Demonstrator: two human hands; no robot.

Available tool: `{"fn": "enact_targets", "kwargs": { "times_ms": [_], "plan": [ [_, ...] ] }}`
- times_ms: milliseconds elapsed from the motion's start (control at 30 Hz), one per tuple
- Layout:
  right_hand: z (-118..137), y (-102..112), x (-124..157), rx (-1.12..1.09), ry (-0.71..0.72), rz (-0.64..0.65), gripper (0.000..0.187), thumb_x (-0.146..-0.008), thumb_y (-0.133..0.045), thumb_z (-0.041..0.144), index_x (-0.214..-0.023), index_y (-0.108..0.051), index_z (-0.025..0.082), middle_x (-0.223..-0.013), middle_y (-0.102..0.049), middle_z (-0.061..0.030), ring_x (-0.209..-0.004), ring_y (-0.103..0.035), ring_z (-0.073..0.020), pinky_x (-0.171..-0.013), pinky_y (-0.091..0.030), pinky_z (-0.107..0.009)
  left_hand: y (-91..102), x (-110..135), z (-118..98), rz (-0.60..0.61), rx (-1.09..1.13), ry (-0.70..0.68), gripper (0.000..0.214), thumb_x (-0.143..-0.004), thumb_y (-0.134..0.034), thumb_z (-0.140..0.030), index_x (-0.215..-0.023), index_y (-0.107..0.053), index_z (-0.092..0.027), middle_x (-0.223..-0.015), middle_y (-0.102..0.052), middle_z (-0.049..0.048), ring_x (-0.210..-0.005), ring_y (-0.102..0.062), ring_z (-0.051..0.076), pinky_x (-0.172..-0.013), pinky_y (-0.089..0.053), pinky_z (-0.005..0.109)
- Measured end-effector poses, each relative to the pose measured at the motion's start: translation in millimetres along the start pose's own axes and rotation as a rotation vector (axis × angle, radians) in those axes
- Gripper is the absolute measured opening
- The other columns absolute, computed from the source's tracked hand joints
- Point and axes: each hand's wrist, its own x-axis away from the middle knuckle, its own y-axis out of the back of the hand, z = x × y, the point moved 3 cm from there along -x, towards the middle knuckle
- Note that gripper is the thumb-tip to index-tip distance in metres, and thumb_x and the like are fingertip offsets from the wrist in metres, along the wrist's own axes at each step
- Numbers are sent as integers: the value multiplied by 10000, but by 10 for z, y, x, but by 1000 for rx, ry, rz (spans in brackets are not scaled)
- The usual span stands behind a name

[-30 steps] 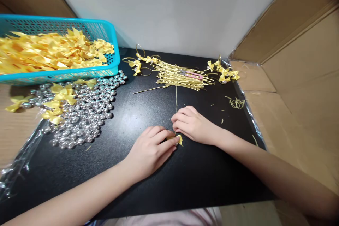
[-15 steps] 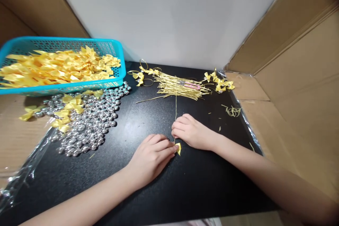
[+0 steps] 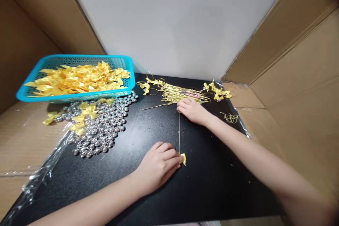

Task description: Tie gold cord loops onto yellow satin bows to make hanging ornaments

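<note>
Low on the black table, my left hand point(image 3: 160, 164) is closed on a small yellow ribbon bow point(image 3: 183, 159), with part of the bow showing past the fingertips. A thin gold cord point(image 3: 179, 132) runs taut from the bow straight up to my right hand point(image 3: 192, 110). The fingers of that hand are pinched on the cord, just in front of a bundle of cut gold cords point(image 3: 169, 93). Whatever lies under the left fingertips is hidden.
A blue basket point(image 3: 79, 96) full of yellow bows stands at the back left. Silver beads point(image 3: 103, 137) with several bows on them lie before it. Pink-handled snippers point(image 3: 192, 94) rest on the bundle. Finished-looking bow loops point(image 3: 218, 91) and cord scraps point(image 3: 230, 117) lie at the right.
My right hand has moved away from the left, up along the cord towards the bundle, and a longer stretch of cord shows. The left hand keeps hold of the bow. The camera view has shifted.
</note>
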Motion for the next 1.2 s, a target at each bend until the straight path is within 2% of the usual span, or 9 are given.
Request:
{"fn": "enact_targets", "kwargs": {
  "times_ms": [200, 333, 467, 667, 800, 933, 1033, 1133, 1200],
  "plan": [
    [-450, -43, -372, 72, -22, 20, 283, -981, -377, 130, -969, -660, 136, -1020, -665, -138, -916, -498, -253, -790, -346, -389, -33, 27, 1, -3, -24, -1, 178, -931, -550, -218, -1055, -676, -239, -782, -674, 28, -835, -610, 169, -723, -449, 304],
    [-497, -25, -489, 63, 32, 46, 256, -966, -414, 122, -974, -665, 170, -1008, -671, -106, -915, -500, -238, -807, -346, -379, -43, 30, 0, 8, -13, 18, 184, -944, -520, -225, -1039, -678, -232, -765, -658, 32, -819, -593, 174, -712, -445, 309],
    [-512, -36, -466, 29, 62, 62, 227, -959, -449, 131, -975, -664, 203, -1084, -667, -87, -941, -497, -229, -832, -345, -379, -55, 30, -4, 14, 14, 40, 163, -934, -540, -224, -1032, -671, -226, -775, -659, 25, -834, -580, 179, -722, -434, 320],
    [-581, -17, -379, -57, -13, 72, 189, -952, -492, 162, -938, -670, 224, -1191, -640, -91, -994, -482, -234, -861, -338, -394, -63, 29, -7, 20, 23, 53, 154, -917, -566, -212, -1041, -656, -230, -842, -682, 16, -853, -578, 176, -739, -417, 334],
    [-379, 58, -539, -144, -161, 54, 199, -957, -491, 197, -1067, -656, 175, -1206, -605, -149, -1082, -443, -278, -900, -309, -452, -63, 27, -14, 29, 10, 35, 151, -917, -560, -205, -1036, -650, -227, -859, -690, 13, -850, -582, 177, -729, -407, 337],
    [33, 48, -887, -315, -143, 141, 194, -868, -670, 346, -992, -679, 197, -1121, -635, -88, -1072, -470, -249, -915, -321, -415, -53, 33, -17, 11, -11, 32, 187, -902, -576, -196, -1073, -642, -232, -894, -684, 21, -837, -577, 174, -725, -406, 336],
    [240, 3, -1098, -434, -152, 187, 75, -854, -685, 247, -840, -680, 173, -997, -664, -75, -1026, -494, -242, -912, -324, -420, -23, 36, -17, 3, 0, 35, 232, -890, -596, -222, -1120, -626, -227, -961, -682, 35, -863, -576, 181, -736, -410, 337],
    [332, -16, -1191, -562, -210, 163, 167, -819, -680, 115, -667, -620, 148, -900, -664, -82, -993, -505, -241, -932, -316, -440, 7, 33, -9, 26, 45, 54, 306, -878, -618, -332, -1159, -607, -211, -1048, -678, 59, -907, -573, 208, -767, -419, 353],
    [343, 21, -1210, -673, -278, 94, 215, -786, -679, 66, -619, -571, 150, -859, -658, -76, -967, -515, -234, -943, -324, -442, 17, 35, 0, 41, 80, 74, 375, -860, -630, -405, -1175, -600, -203, -1076, -675, 75, -918, -571, 226, -784, -425, 367]
  ]
}}
